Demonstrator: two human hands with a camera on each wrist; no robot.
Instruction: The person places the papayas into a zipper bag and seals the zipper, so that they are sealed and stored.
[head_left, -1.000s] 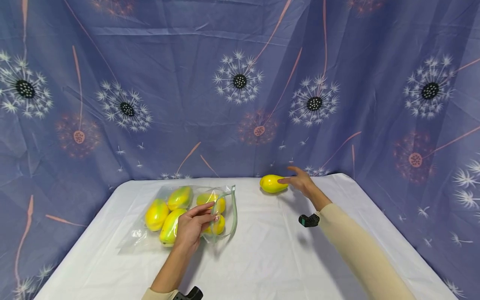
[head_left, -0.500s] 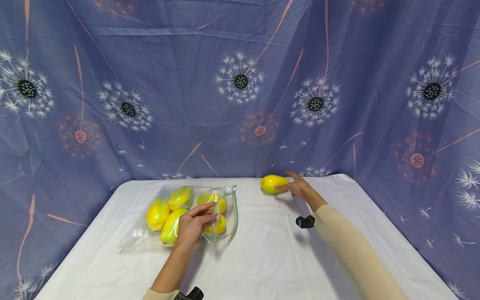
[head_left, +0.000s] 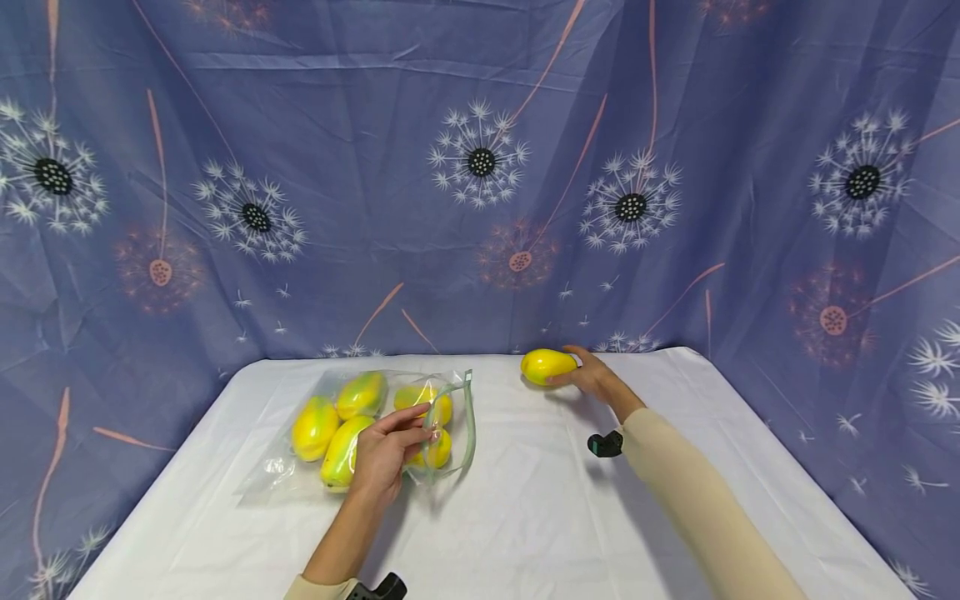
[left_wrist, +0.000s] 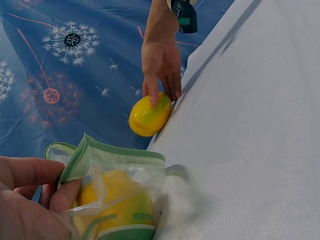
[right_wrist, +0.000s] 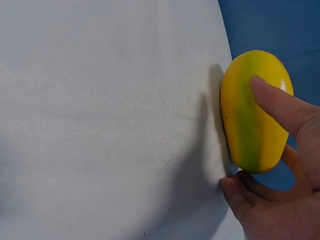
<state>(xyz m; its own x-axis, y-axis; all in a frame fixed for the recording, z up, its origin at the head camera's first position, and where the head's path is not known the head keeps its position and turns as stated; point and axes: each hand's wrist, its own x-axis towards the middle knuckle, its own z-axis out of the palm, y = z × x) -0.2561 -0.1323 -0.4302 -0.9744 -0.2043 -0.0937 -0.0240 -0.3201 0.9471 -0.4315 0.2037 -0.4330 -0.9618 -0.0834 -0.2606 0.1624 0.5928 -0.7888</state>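
My left hand (head_left: 381, 458) pinches the green-edged opening of a clear plastic bag (head_left: 258, 475) lying on the left of the table. Inside the bag are several yellow-green mangoes (head_left: 313, 429), one partly behind my hand. At the table's back edge, my right hand (head_left: 596, 379) holds a single mango (head_left: 546, 367) by its narrower end. In the right wrist view, the thumb (right_wrist: 277, 102) lies on top of the fruit (right_wrist: 255, 120), with fingers around its lower end. The left wrist view shows the bag's green rim (left_wrist: 125, 154) between my left thumb and fingers.
A white cloth (head_left: 525, 508) covers the table. Behind it and at both sides hangs a blue curtain (head_left: 360, 192) with a dandelion print, close to the loose mango. Black wrist devices (head_left: 605, 444) sit on both wrists.
My right hand has moved slightly left, and its thumb and fingers have closed in around the loose mango. The left hand and the bag have stayed in place.
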